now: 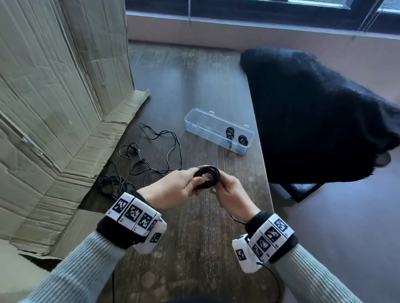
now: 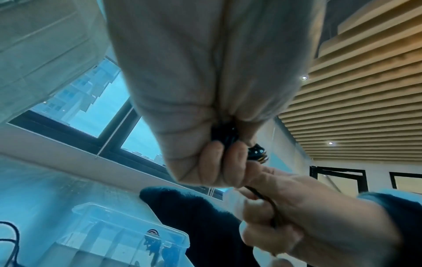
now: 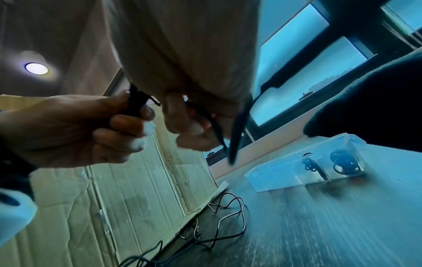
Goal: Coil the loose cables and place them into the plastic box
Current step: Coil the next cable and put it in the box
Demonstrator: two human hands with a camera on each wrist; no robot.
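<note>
A black coiled cable [image 1: 207,176] is held above the table's near middle by both hands. My left hand [image 1: 191,184] grips the coil's left side, fingers curled round the bundle [image 2: 226,135]. My right hand [image 1: 218,189] pinches the coil's right side, with strands [image 3: 237,126] running under its fingers. A plug [image 2: 258,153] sticks out by the left fingertips. The clear plastic box [image 1: 193,120] lies open further back and holds two small coils [image 1: 230,132] at its right end. Loose black cables [image 1: 156,152] sprawl on the table to the left.
Crumpled cardboard [image 1: 49,102] stands along the table's left side, its flap touching the loose cables. A chair draped in black fuzzy fabric [image 1: 322,119] sits just right of the table edge. A windowsill and window run along the back.
</note>
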